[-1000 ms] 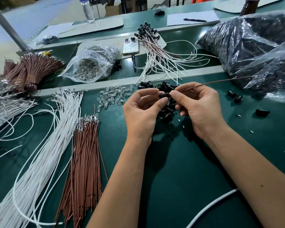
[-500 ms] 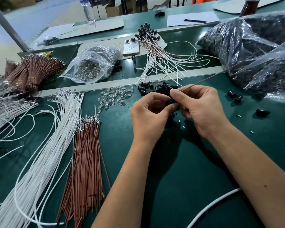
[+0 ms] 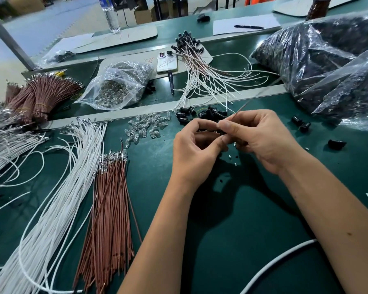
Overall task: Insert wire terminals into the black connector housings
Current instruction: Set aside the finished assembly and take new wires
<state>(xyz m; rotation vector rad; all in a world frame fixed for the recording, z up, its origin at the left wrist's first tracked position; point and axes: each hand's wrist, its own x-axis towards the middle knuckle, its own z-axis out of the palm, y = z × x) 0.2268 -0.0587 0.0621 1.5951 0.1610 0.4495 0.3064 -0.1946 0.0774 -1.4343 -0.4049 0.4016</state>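
My left hand (image 3: 197, 149) and my right hand (image 3: 261, 139) meet fingertip to fingertip above the green table. The left fingers curl round a small black connector housing, which they almost wholly hide. My right hand pinches a brown wire (image 3: 245, 103) that slants up and to the right from its fingers. A pile of loose black housings (image 3: 208, 114) lies just behind both hands. Brown terminal wires (image 3: 111, 200) and white terminal wires (image 3: 57, 196) lie in bundles at the left.
Clear bulbs (image 3: 146, 127) lie scattered left of the hands, with a bag of them (image 3: 117, 85) behind. Finished assemblies (image 3: 202, 71), a phone (image 3: 167, 62) and a pen sit farther back. Large bags of black parts (image 3: 319, 60) fill the right. Stray housings (image 3: 301, 124) lie at right.
Both hands have stayed pressed together over the housing pile. The brown wire's free end has swung upward, from nearly level to a steeper slant.
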